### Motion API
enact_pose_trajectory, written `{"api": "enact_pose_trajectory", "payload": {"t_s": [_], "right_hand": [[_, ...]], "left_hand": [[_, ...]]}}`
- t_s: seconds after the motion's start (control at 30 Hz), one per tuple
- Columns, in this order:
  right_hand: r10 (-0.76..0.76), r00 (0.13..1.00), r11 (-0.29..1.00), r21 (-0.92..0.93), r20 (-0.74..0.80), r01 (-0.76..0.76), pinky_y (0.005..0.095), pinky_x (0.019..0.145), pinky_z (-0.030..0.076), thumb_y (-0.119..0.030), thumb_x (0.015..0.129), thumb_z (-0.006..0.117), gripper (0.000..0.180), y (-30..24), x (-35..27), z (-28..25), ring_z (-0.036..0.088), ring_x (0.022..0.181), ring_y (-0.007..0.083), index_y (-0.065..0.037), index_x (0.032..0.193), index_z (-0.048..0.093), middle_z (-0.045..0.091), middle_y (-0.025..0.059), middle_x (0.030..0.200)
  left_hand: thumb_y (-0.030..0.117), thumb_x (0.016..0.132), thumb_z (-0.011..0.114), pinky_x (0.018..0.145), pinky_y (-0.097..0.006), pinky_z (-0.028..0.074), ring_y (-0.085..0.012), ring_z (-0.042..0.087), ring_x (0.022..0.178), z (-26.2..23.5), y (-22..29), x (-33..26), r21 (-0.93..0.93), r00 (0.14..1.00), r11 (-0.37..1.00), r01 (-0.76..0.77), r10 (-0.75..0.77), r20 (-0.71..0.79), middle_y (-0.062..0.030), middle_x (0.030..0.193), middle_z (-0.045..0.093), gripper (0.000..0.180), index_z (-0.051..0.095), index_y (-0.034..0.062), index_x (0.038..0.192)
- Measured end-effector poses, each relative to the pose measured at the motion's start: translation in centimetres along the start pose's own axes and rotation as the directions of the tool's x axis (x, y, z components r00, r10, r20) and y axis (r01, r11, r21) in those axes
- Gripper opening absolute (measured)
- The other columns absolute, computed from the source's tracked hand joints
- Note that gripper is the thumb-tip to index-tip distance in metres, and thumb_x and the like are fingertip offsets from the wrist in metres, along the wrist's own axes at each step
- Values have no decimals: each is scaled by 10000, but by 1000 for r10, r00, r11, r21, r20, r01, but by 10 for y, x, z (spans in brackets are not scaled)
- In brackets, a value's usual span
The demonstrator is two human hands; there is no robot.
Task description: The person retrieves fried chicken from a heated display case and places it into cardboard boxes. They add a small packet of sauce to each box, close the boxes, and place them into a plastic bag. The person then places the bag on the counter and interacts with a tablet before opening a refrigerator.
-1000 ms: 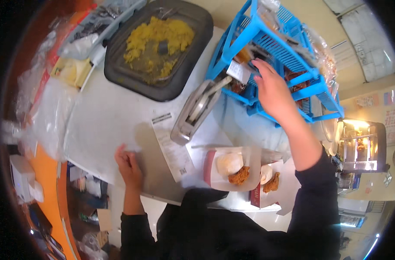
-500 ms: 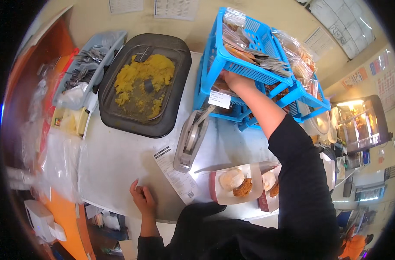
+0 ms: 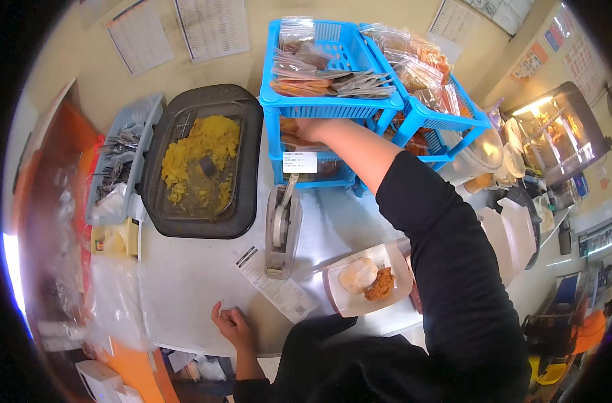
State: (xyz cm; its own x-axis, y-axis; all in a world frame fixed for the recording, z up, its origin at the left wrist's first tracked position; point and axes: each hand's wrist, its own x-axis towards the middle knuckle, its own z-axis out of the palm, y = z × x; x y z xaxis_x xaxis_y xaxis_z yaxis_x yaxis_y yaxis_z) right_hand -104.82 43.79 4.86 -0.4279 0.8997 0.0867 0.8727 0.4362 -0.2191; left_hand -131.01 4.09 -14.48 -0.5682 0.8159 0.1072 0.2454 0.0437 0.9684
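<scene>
My right hand (image 3: 312, 129) reaches into the lower tier of a blue stacking basket (image 3: 333, 103), under its upper tray. Its fingers are hidden in there, beside brown packets (image 3: 291, 134). A white label (image 3: 300, 162) hangs at the front of that tier. My left hand (image 3: 233, 328) hovers by the counter's front edge with loosely bent fingers, the index finger apart, holding nothing. Close to it lies a printed receipt (image 3: 277, 285). A grey tape dispenser (image 3: 282, 235) stands between the receipt and the basket. Near my right arm, a paper box (image 3: 341, 307) holds a wrapped white mound (image 3: 359, 275) and fried chicken (image 3: 381, 283).
A dark pan (image 3: 165, 225) of crumbly yellow food (image 3: 202, 151) sits on the left of the metal counter (image 3: 185, 269). Beyond it is a grey-blue cutlery tray (image 3: 151, 111). A second blue basket (image 3: 430, 121) holds bagged goods. A lit food warmer (image 3: 547, 127) is far right.
My view has turned, so the baskets and pan appear further left. My right hand stays inside the lower basket tier. The left hand keeps near the front edge, its fingers slightly more bent.
</scene>
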Motion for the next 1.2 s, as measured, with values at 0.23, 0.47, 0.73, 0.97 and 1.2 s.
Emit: {"api": "enact_pose_trajectory", "payload": {"t_s": [0.23,0.47,0.73,0.97,1.2], "right_hand": [[85,996,946,315,-4,-79,381,971,441,-371,910,545,429,40,6,37,584,1095,310,-78,1224,538,618,160,1185],[-9,997,997,-81,-80,2,413,960,431,-320,819,645,417,-3,-33,-3,548,1151,327,-128,1184,583,596,146,1219],[-22,965,990,130,-261,58,451,965,433,-236,862,586,370,-5,-21,5,542,1165,325,-95,1204,587,570,169,1259],[78,968,993,105,-240,-54,429,864,489,-246,906,573,315,27,-33,5,616,1010,330,-67,1163,604,641,187,1110],[188,974,700,713,-123,-45,320,742,494,-94,883,611,208,6,-100,-24,611,816,165,-14,1074,633,676,103,931]], "left_hand": [[12,911,480,595,-214,345,-66,389,642,5,13,-2,-33,997,996,77,-77,5,19,722,423,407,358,9,1300],[15,903,502,599,-212,355,-72,408,644,8,6,-1,-73,998,996,60,-60,8,11,723,437,424,360,7,1302],[63,908,527,609,-206,358,-67,416,646,1,8,1,52,999,998,21,-23,23,11,724,439,431,361,-6,1300],[33,902,524,586,-212,348,-69,399,624,2,0,0,46,998,997,-55,55,14,13,705,430,407,382,-8,1281],[32,899,519,598,-216,341,-77,400,631,5,12,-1,31,1000,999,24,-24,3,17,690,417,410,388,7,1286]]}}
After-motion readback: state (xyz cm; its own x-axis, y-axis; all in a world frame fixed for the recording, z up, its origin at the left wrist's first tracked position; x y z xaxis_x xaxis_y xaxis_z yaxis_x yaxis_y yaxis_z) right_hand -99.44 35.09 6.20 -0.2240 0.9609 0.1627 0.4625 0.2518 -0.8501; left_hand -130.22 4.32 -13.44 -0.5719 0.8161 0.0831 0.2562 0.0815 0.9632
